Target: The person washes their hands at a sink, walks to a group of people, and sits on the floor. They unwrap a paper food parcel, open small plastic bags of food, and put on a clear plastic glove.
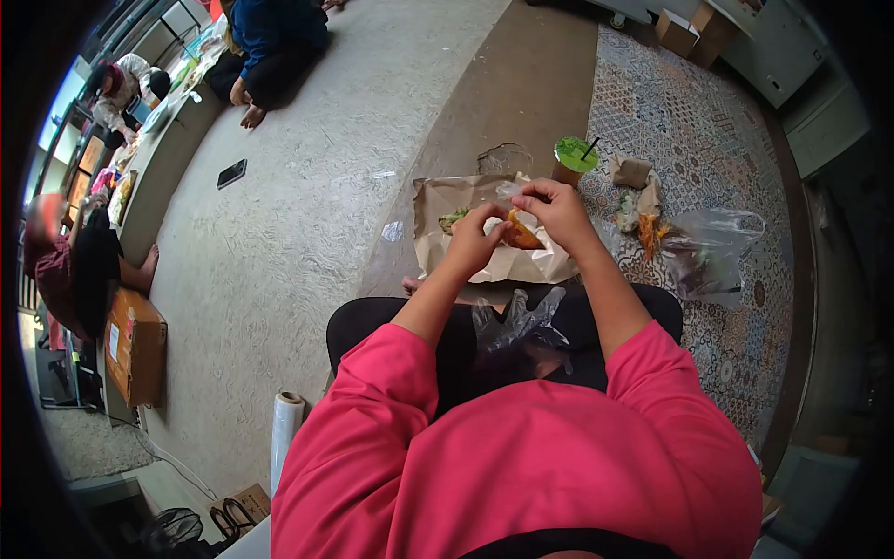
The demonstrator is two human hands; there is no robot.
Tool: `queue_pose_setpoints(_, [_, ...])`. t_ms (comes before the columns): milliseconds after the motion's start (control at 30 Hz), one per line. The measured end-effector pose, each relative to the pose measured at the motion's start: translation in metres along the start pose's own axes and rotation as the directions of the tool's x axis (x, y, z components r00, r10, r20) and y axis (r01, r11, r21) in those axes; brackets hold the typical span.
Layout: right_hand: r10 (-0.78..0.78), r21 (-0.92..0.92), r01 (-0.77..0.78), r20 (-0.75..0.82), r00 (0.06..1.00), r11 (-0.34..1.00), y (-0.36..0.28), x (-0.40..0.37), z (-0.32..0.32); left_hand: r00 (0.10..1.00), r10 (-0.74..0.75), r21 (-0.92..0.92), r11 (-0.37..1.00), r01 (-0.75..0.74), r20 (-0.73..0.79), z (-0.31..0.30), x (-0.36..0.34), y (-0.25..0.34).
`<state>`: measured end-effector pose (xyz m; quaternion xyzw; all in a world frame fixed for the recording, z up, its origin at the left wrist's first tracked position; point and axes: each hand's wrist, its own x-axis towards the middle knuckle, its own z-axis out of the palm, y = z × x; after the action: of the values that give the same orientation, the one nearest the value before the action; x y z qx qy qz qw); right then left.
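Note:
Brown wrapping paper [435, 197] lies spread on the floor in front of my knees. Over it, my left hand [477, 237] and my right hand [549, 207] are close together, fingers pinched at an orange-brown piece of food [523, 235]. The left fingertips touch its left side; the right fingertips are at its top edge. Some green food [452, 220] rests on the paper left of my left hand. Just beyond my right hand stands a cup with a green lid [575, 156] and a dark straw. A clear plastic bag [523, 321] lies on my lap.
On the right, a clear plastic bag [712, 252] and food scraps [649, 224] lie on a patterned mat [736, 345]. A phone [232, 173] is on the floor at left. Several people sit along a low ledge [177, 149]. A cardboard box [137, 345] and plastic roll [285, 433] stand lower left.

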<state>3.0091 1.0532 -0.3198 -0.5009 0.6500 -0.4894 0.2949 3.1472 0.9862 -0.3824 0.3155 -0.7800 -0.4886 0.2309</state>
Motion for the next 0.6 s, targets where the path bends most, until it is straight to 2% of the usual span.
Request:
queue_pose_setpoints(33, [0.003, 0.000, -0.003, -0.002, 1.000, 1.000, -0.003, 0.000, -0.003, 1.000, -0.001, 0.000, 1.000, 0.001, 0.003, -0.003, 0.002, -0.003])
queue_pose_setpoints(100, [0.050, 0.082, -0.052, 0.027, 0.998, 0.995, -0.010, 0.000, -0.008, 0.975, 0.217, -0.091, 0.973, -0.211, 0.055, -0.010, 0.004, -0.010])
queue_pose_setpoints(133, [0.033, 0.089, -0.038, 0.047, 0.998, 0.995, -0.013, 0.000, -0.008, 0.968, 0.234, 0.001, 0.972, -0.235, 0.093, -0.015, 0.002, -0.004])
queue_pose_setpoints(167, [0.034, 0.088, -0.038, 0.049, 0.998, 0.995, -0.015, -0.001, -0.007, 0.968, 0.233, 0.000, 0.972, -0.234, 0.092, -0.016, 0.000, -0.001])
queue_pose_setpoints(267, [0.057, 0.074, -0.060, 0.039, 0.998, 0.995, -0.022, -0.002, -0.004, 0.980, 0.182, -0.111, 0.979, -0.172, 0.084, -0.019, -0.007, 0.014])
queue_pose_setpoints(300, [0.036, 0.067, -0.037, 0.026, 0.999, 0.997, -0.025, -0.002, -0.003, 0.991, 0.075, -0.313, 0.949, -0.037, 0.109, -0.019, -0.009, 0.022])
queue_pose_setpoints(333, [0.014, 0.060, -0.014, 0.012, 1.000, 0.998, -0.027, -0.002, -0.003, 0.987, -0.025, -0.495, 0.863, 0.100, 0.156, -0.020, -0.011, 0.031])
queue_pose_setpoints(367, [0.012, 0.060, -0.013, 0.012, 1.000, 0.998, -0.028, -0.002, -0.003, 0.988, -0.023, -0.495, 0.863, 0.098, 0.155, -0.021, -0.013, 0.038])
queue_pose_setpoints(400, [0.002, 0.067, -0.003, 0.025, 1.000, 0.998, -0.028, -0.001, -0.004, 0.992, -0.006, -0.167, 0.986, 0.027, 0.127, -0.023, -0.015, 0.045])
queue_pose_setpoints(433, [-0.008, 0.075, 0.005, 0.039, 0.999, 0.997, -0.029, -0.001, -0.004, 0.994, 0.019, 0.182, 0.982, -0.039, 0.107, -0.024, -0.016, 0.048])
queue_pose_setpoints(467, [-0.009, 0.074, 0.006, 0.039, 0.999, 0.997, -0.026, -0.001, -0.004, 0.994, 0.020, 0.182, 0.982, -0.040, 0.107, -0.022, -0.014, 0.042])
queue_pose_setpoints(533, [-0.003, 0.180, 0.001, 0.012, 1.000, 0.984, -0.019, 0.001, -0.005, 0.971, 0.220, -0.087, 0.973, -0.212, 0.093, -0.017, -0.010, 0.028])
queue_pose_setpoints(567, [-0.002, 0.180, 0.000, 0.012, 1.000, 0.984, -0.019, 0.002, -0.006, 0.971, 0.219, -0.088, 0.973, -0.212, 0.093, -0.017, -0.009, 0.025])
queue_pose_setpoints(600, [0.035, 0.295, -0.036, 0.009, 0.999, 0.955, -0.018, 0.002, -0.008, 0.977, 0.138, -0.248, 0.964, -0.095, 0.163, -0.019, -0.008, 0.022])
